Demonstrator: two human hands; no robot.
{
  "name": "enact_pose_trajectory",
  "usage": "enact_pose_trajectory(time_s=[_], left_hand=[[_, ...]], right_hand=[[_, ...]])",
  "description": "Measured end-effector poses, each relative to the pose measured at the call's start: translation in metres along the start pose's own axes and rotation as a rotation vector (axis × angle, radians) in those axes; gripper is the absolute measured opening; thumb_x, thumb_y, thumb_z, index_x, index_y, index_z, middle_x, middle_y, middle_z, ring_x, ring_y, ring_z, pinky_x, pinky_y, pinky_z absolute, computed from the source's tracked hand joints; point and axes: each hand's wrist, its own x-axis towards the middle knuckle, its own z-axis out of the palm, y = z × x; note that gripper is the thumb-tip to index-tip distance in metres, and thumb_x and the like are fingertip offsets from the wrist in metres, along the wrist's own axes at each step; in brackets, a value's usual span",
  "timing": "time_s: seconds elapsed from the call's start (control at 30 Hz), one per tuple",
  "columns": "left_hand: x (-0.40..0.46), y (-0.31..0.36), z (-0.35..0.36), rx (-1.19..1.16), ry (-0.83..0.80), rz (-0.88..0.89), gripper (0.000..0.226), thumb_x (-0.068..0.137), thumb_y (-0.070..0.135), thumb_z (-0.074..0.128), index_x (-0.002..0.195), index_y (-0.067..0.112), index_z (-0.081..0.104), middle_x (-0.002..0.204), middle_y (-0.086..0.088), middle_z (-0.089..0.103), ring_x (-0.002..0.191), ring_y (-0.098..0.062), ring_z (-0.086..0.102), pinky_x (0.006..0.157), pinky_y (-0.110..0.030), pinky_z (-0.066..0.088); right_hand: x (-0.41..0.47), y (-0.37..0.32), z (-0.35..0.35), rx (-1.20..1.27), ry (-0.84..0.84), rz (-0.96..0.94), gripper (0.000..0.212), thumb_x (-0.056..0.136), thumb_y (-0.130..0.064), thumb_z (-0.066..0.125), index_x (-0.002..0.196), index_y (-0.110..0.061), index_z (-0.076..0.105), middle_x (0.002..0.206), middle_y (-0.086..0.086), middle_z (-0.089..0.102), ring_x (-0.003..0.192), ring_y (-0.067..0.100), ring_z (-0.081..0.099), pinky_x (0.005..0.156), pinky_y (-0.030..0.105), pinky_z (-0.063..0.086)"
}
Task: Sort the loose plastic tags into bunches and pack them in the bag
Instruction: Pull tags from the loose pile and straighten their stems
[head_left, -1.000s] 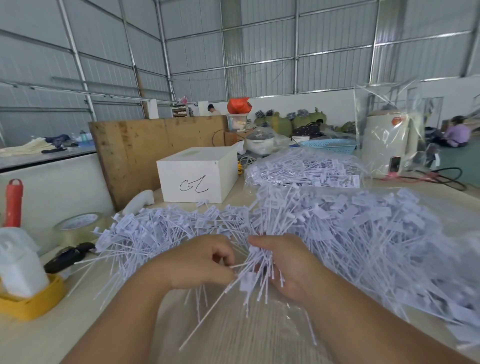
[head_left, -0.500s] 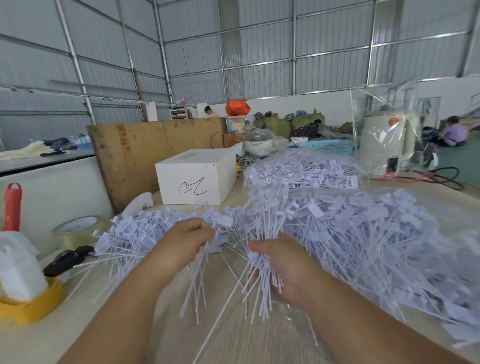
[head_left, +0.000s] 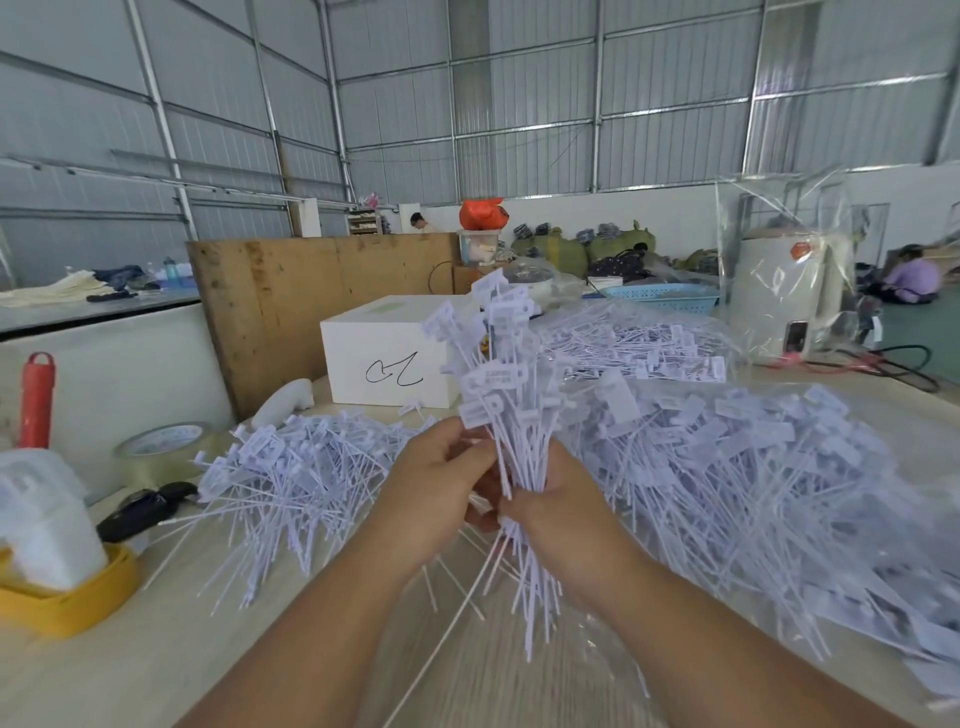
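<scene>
A bunch of white plastic tags (head_left: 506, 395) stands upright in front of me, label heads up and thin tails hanging down. My right hand (head_left: 558, 499) is closed around its stems. My left hand (head_left: 436, 483) grips the same bunch from the left, fingers pinching the stems. Loose tags lie in a heap (head_left: 291, 467) on the table to the left and in a larger pile (head_left: 753, 467) to the right. A clear plastic bag (head_left: 597, 670) lies flat on the table under my forearms. Farther back lies a filled bag of tags (head_left: 639, 343).
A white box (head_left: 389, 353) sits behind the bunch before a plywood board (head_left: 291, 291). At the left are a tape roll (head_left: 161, 447), a black object (head_left: 145, 506) and a yellow tray (head_left: 72, 597) with a white container. A bagged white appliance (head_left: 784, 296) stands back right.
The bunch has been lifted out of the pile and turned upright. My left hand, which was pulling tags from the left heap, has come over to grip the bunch beside my right hand.
</scene>
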Motion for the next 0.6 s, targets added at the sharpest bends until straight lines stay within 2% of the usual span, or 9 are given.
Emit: enact_pose_trajectory(time_s=[0.07,0.13,0.17,0.23,0.27,0.37,0.47,0.53,0.6], left_hand=[[0.000,0.000,-0.004,0.136,0.033,0.014,0.016,0.091,0.009,0.058,0.097,0.020,0.067,0.081,-0.005,0.072,0.064,-0.015,0.068,0.050,-0.028,0.049],[0.000,0.001,-0.010,0.375,0.040,0.028,0.003,0.089,0.025,0.064,0.092,0.025,0.065,0.086,-0.001,0.071,0.076,-0.015,0.067,0.066,-0.035,0.052],[0.000,0.001,-0.014,0.470,-0.013,0.006,0.014,0.087,0.037,0.066,0.088,0.023,0.065,0.087,0.001,0.070,0.080,-0.016,0.065,0.073,-0.037,0.049],[-0.002,0.002,-0.019,0.619,-0.231,-0.080,0.034,0.080,0.055,0.067,0.082,0.020,0.067,0.078,0.006,0.065,0.074,-0.013,0.060,0.071,-0.033,0.044],[-0.004,0.004,-0.020,0.686,-0.355,-0.108,0.034,0.079,0.054,0.067,0.077,0.021,0.067,0.073,0.008,0.061,0.069,-0.010,0.056,0.068,-0.031,0.040],[-0.007,0.004,-0.018,0.737,-0.599,-0.095,0.039,0.087,0.033,0.069,0.053,0.024,0.053,0.051,0.012,0.040,0.050,-0.005,0.037,0.056,-0.027,0.029],[-0.006,0.001,-0.014,0.687,-0.513,-0.028,0.040,0.089,0.025,0.069,0.052,0.023,0.055,0.045,0.012,0.038,0.045,-0.003,0.034,0.050,-0.022,0.027],[-0.006,0.000,-0.013,0.596,-0.417,-0.005,0.032,0.089,0.026,0.069,0.063,0.010,0.062,0.047,0.012,0.040,0.046,-0.006,0.036,0.052,-0.024,0.029],[-0.005,-0.003,-0.012,0.500,-0.356,0.011,0.035,0.090,0.028,0.069,0.070,0.001,0.062,0.051,0.006,0.042,0.050,-0.011,0.037,0.054,-0.025,0.029]], right_hand=[[0.001,-0.001,-0.002,0.018,0.034,0.017,0.038,0.084,0.017,0.050,0.106,-0.010,0.066,0.084,0.008,0.070,0.070,0.017,0.067,0.056,0.028,0.053],[0.002,-0.004,-0.004,0.030,0.079,0.039,0.026,0.087,0.012,0.052,0.103,-0.006,0.060,0.079,0.010,0.065,0.062,0.014,0.062,0.051,0.024,0.050],[0.002,-0.006,-0.006,0.024,0.104,0.038,0.020,0.088,0.010,0.052,0.100,-0.005,0.058,0.076,0.010,0.062,0.058,0.011,0.060,0.049,0.022,0.049],[0.003,-0.011,-0.010,0.015,0.149,0.021,0.019,0.087,0.011,0.052,0.093,-0.006,0.057,0.073,0.007,0.061,0.052,0.006,0.058,0.046,0.017,0.046],[0.003,-0.013,-0.011,0.030,0.170,0.016,0.022,0.086,0.012,0.053,0.089,-0.009,0.057,0.073,0.007,0.061,0.051,0.006,0.058,0.044,0.018,0.045],[0.004,-0.017,-0.011,0.056,0.191,0.000,0.026,0.086,0.009,0.057,0.082,-0.016,0.056,0.074,0.008,0.062,0.054,0.015,0.059,0.046,0.024,0.045],[0.004,-0.017,-0.013,0.058,0.207,-0.032,0.018,0.087,0.005,0.061,0.086,-0.012,0.058,0.072,0.005,0.065,0.055,0.012,0.060,0.048,0.020,0.047],[0.004,-0.015,-0.015,0.014,0.207,-0.054,0.012,0.087,-0.001,0.066,0.091,-0.012,0.061,0.073,0.001,0.068,0.060,0.010,0.064,0.052,0.018,0.049],[0.003,-0.013,-0.016,-0.028,0.208,-0.053,0.012,0.087,-0.007,0.069,0.095,-0.013,0.064,0.080,0.003,0.071,0.071,0.013,0.068,0.061,0.023,0.053]])
